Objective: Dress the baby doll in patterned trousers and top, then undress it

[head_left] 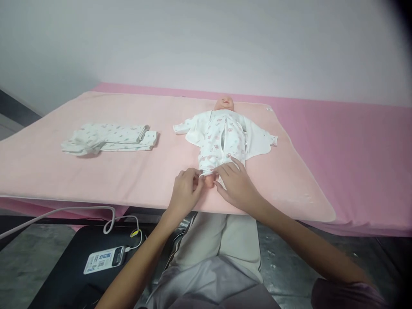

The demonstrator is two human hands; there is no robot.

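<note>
A baby doll [224, 103] lies on its back on the pink mat [151, 176], its head toward the wall. It wears a white patterned baby garment [214, 137] with an opening down the front, and the sleeves spread to both sides. One bare foot [209, 181] pokes out of the leg cuff nearest me. My left hand [186, 189] pinches the left edge of that cuff. On the cuff's other side, my right hand [236, 184] has its thumb beside the foot and its fingertips closed on the fabric, with the index finger lifted.
Folded white patterned baby clothes [109, 139] lie on the mat to the left. A pink sheet [354, 159] covers the table beneath. At lower left, a white power bank [104, 259] with a cable [86, 208] rests on a black seat [64, 274]. A wall stands behind.
</note>
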